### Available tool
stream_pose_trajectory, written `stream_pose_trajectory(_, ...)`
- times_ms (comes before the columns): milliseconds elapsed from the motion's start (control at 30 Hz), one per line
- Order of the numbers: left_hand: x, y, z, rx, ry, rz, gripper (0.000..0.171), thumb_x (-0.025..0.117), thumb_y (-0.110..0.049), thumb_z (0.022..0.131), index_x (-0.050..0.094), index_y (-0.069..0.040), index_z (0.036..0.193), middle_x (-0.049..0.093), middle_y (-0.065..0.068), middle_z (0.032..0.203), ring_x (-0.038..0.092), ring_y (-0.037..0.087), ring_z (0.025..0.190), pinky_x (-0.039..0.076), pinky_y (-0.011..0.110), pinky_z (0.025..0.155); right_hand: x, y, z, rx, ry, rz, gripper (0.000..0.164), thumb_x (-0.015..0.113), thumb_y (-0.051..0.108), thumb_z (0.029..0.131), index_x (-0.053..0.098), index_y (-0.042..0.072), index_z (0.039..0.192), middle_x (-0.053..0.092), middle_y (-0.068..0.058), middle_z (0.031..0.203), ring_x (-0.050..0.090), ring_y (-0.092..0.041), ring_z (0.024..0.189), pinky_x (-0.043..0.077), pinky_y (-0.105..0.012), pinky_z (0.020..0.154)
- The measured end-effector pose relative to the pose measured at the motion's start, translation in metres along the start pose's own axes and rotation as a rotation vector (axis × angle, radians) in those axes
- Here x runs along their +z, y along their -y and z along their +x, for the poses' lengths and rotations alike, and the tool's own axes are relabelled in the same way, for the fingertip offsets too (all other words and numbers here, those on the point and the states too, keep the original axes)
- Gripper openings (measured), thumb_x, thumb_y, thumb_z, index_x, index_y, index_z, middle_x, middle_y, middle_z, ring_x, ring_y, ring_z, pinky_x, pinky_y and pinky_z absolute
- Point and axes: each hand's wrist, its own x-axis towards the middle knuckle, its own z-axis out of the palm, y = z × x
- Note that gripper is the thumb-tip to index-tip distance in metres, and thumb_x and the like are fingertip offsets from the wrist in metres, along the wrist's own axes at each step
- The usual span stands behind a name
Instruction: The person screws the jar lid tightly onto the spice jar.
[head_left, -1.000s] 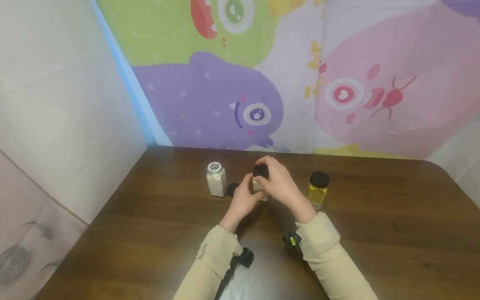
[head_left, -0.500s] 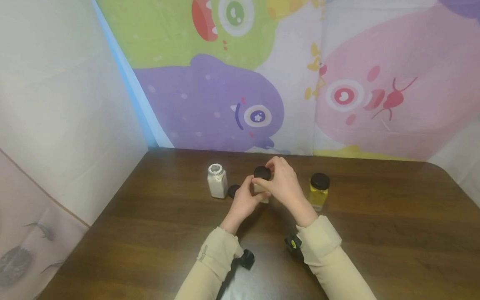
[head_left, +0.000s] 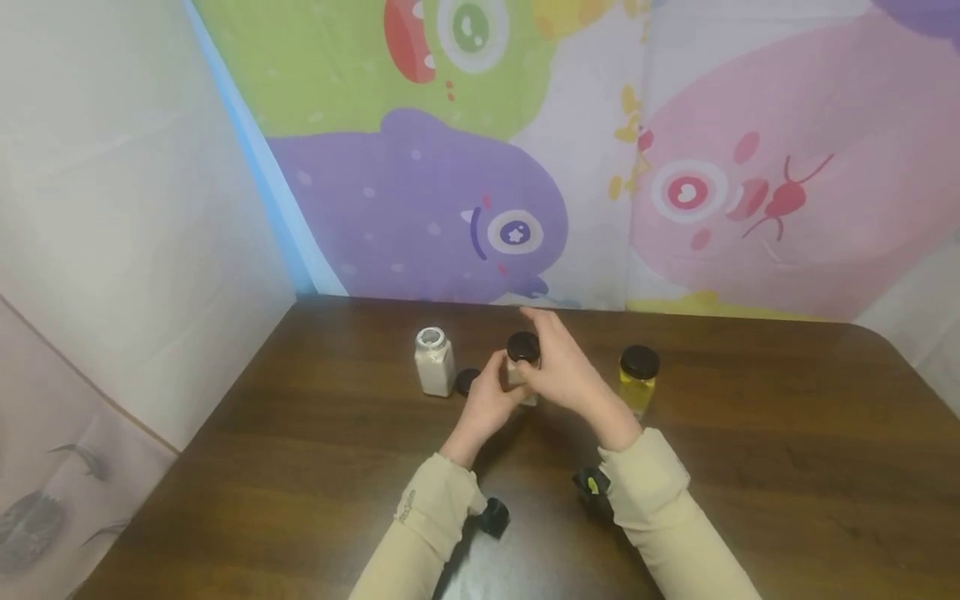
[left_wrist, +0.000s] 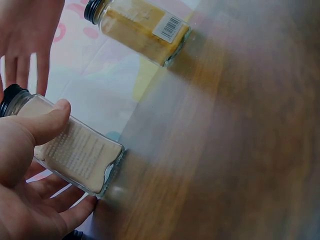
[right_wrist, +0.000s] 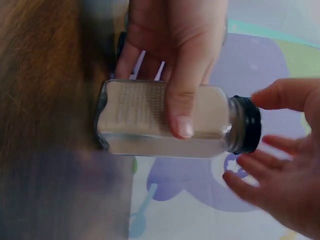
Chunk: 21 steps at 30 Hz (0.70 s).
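Observation:
A square glass jar (right_wrist: 145,145) of beige powder stands upright on the table, its black lid (head_left: 522,347) on top. My left hand (head_left: 487,407) grips the jar's body, thumb across the near face and fingers behind. Around the lid is my right hand (head_left: 572,379), its fingers straight and spread. The right thumb (right_wrist: 280,95) touches or nearly touches the lid's edge, while the other fingers stand apart from it. To the left is a lidless jar (head_left: 435,367) of white powder, and a loose black lid (head_left: 468,382) lies by it.
Right of the hands stands a black-lidded jar (head_left: 637,379) of yellow contents, with a barcode label in the left wrist view. All rest on a brown wooden table (head_left: 787,450). Behind it hangs a cartoon-printed cloth (head_left: 420,208).
My right hand's fingers have come off the lid of the beige jar and straightened, after being curled on it. The left hand keeps its grip and the jar stays in place.

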Motion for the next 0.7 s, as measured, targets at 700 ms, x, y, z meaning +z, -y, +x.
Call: stream_pose_trajectory(700, -0.0007, -0.0013, -0.0002, -0.012, -0.003, -0.001, 0.055, 0.068, -0.028, 0.080, 0.044, -0.012, 0.127, 0.059, 0.011, 0.112, 0.056, 0.021, 0.091, 0.047, 0.032, 0.073, 0.0029, -0.0023, -0.0024, -0.069, 0.032, -0.006, 0.056, 0.047, -0.005, 0.078, 0.037, -0.002, 0.133, 0.048, -0.019, 0.129, 0.044, -0.031, 0.119, 0.036, -0.043, 0.099)
